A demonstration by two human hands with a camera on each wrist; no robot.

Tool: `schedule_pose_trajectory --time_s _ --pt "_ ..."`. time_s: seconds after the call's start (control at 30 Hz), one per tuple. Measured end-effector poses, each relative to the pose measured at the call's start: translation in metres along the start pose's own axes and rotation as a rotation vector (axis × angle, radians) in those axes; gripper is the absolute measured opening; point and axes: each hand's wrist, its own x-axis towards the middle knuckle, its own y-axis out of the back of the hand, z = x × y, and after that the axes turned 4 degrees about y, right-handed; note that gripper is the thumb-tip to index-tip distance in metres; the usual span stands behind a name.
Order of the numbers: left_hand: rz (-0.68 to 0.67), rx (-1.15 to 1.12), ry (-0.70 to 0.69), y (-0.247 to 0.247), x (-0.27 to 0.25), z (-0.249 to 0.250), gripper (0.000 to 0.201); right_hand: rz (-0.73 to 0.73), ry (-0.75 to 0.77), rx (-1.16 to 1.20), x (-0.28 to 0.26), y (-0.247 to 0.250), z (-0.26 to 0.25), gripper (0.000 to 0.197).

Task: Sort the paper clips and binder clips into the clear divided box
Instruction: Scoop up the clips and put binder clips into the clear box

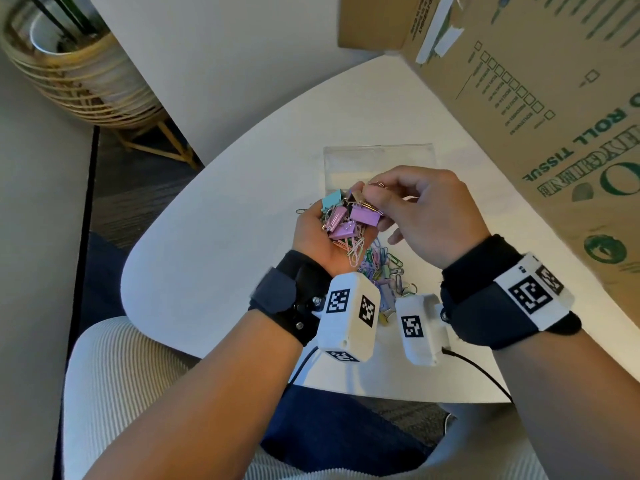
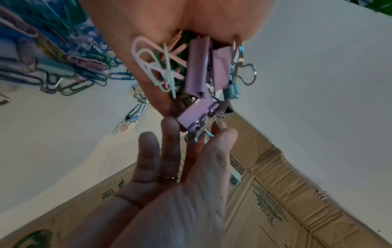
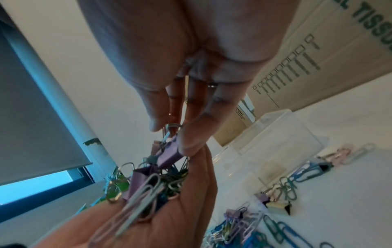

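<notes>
Where table ends, cardboard box [image 1: 540,98] looming

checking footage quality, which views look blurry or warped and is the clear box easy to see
Head view: sharp on both hands, edges bowed. Left wrist view: clips on the table smeared, right hand shadowed. Right wrist view: strong bending, blue window glow, clear box faint against the white table.

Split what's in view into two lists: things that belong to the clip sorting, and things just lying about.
Part of the job:
- left hand, cupping a handful of clips
- right hand, pinching a purple binder clip
- pile of paper clips on the table
- clear box

Just lying about:
- cardboard box
- wicker plant pot
- white table
</notes>
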Motion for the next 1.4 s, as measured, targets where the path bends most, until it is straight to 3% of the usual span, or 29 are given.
schedule_pose_trajectory --time_s 0.1,0.17,0.27,0.37,0.43,0.67,0.83,1.03,1.23,1.4 --pt "-0.001 0.006 -0.008 -0.002 0.000 0.000 0.034 -0.085 -0.026 -0.048 -0.001 0.002 0.004 0.038" --pt "0.022 0.043 -0.027 -0.003 0.000 0.001 0.039 -0.138 0.006 -0.173 -0.002 0.002 0.004 0.046" --pt "-0.043 0.033 -0.012 -0.003 -0.001 -0.001 0.050 -0.142 0.031 -0.207 -0.003 0.003 0.002 0.037" --pt "-0.041 0.035 -0.073 -0.004 -0.002 -0.002 0.028 -0.122 0.037 -0.159 -0.002 0.005 -0.001 0.025" --pt "-0.029 0.024 -0.076 -0.004 -0.002 -0.002 0.030 -0.099 0.043 -0.131 -0.002 0.007 -0.002 0.022" --pt "-0.002 -0.009 -0.002 -0.003 0.001 -0.008 0.047 -0.070 0.096 -0.295 0.003 0.015 -0.008 0.033" --pt "-0.065 -0.043 0.032 -0.006 -0.004 -0.009 0.039 -0.021 0.135 -0.398 0.003 0.020 -0.012 0.012" --pt "-0.055 -0.136 0.060 -0.007 -0.004 -0.009 0.033 -0.022 0.124 -0.288 0.004 0.022 -0.011 0.024" --pt "-0.016 -0.183 0.043 0.001 -0.001 -0.005 0.041 0.232 0.056 0.033 0.009 0.043 -0.004 0.019" --pt "-0.023 -0.163 0.065 0.011 0.001 -0.005 0.046 0.358 -0.099 0.068 0.027 0.046 0.032 0.018"
